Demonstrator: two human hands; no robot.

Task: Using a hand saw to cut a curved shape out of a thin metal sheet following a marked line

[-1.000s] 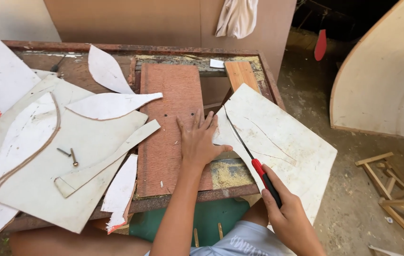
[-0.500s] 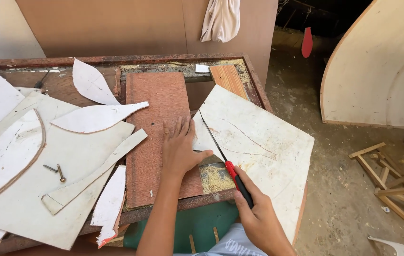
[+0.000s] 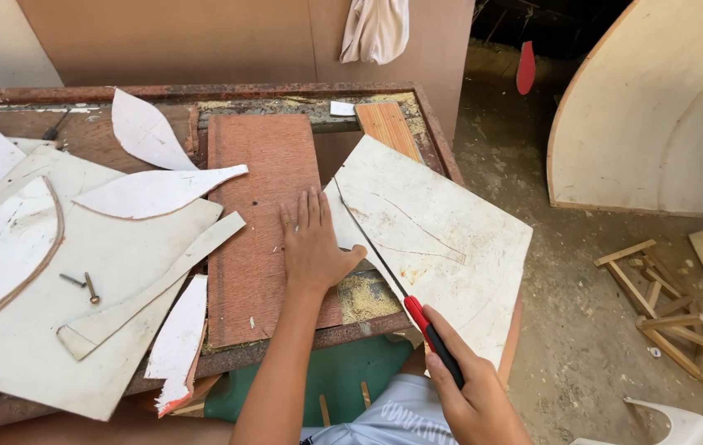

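Note:
My right hand [image 3: 468,394] grips the red and black handle of a narrow hand saw [image 3: 384,264]. Its thin blade runs up and left along the left edge of a white laminated board [image 3: 442,239] that carries curved pencil lines and juts out over the bench's right side. My left hand [image 3: 312,245] lies flat, fingers together, on a reddish-brown board [image 3: 262,189], with its thumb against the white board's edge by the blade. A patch of sawdust [image 3: 365,294] lies just below that hand.
The workbench [image 3: 203,92] holds several curved white offcuts [image 3: 153,191], a large white sheet [image 3: 30,330] and two screws [image 3: 86,284]. A green container [image 3: 343,375] sits under the bench. A big curved panel [image 3: 665,124] and small wooden frames [image 3: 656,297] stand on the dirt floor at right.
The view has shifted slightly. My right hand and the saw have moved a little down and back along the board's edge. My left hand stays pressed on the reddish board.

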